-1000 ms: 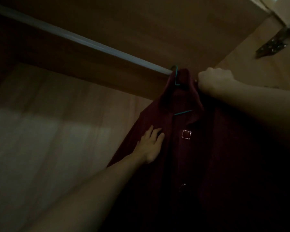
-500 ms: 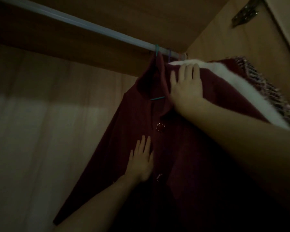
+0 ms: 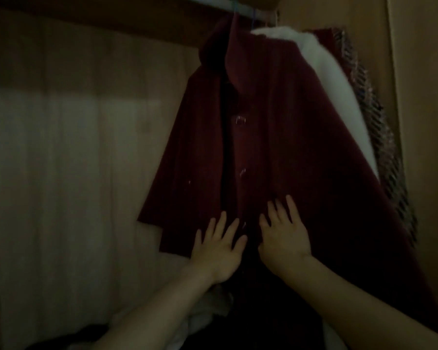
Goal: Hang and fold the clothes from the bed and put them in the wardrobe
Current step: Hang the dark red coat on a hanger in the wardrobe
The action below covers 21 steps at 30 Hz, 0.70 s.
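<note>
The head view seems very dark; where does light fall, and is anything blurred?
Head view: dim overall; a pale lit band crosses the wooden back panel; the dark red buttoned coat is shadowed, its lower part nearly black; the left hand and right hand look soft, slightly blurred.

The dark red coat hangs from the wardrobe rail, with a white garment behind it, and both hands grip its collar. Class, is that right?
Not quite. In the head view the dark red coat hangs from the rail with the white garment behind, but the left hand and right hand lie flat on its lower front, fingers straight.
</note>
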### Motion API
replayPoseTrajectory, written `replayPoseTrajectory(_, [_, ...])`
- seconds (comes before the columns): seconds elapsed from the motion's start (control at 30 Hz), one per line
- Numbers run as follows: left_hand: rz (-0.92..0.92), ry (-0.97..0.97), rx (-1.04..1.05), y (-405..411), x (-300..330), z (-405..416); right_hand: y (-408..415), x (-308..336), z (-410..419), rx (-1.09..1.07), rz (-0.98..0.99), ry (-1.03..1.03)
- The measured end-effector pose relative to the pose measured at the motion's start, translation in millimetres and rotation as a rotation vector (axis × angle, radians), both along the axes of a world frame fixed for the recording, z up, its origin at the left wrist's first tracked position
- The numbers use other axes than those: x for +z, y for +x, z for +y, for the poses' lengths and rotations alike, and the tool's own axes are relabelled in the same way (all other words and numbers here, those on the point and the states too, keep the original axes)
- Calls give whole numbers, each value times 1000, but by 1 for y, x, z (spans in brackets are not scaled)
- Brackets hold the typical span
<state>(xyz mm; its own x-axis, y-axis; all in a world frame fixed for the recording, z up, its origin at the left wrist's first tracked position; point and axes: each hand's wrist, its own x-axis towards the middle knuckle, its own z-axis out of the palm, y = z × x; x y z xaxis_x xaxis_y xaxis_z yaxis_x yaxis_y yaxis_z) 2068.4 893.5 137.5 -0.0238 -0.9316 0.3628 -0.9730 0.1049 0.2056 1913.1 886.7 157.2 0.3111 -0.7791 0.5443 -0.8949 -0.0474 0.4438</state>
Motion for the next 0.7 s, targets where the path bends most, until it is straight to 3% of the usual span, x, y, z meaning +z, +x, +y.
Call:
replayPoseTrajectory(0.27, [-222, -37, -13, -23, -48, 104, -26, -54, 99, 193, -135, 175])
replayPoseTrajectory(0.47, [-189, -77, -44, -50, -69, 157, -64, -83, 169, 286, -266, 183])
replayPoseTrajectory(0.7, [-141, -146, -143, -129, -91, 203, -159, -99, 235, 156, -343, 215])
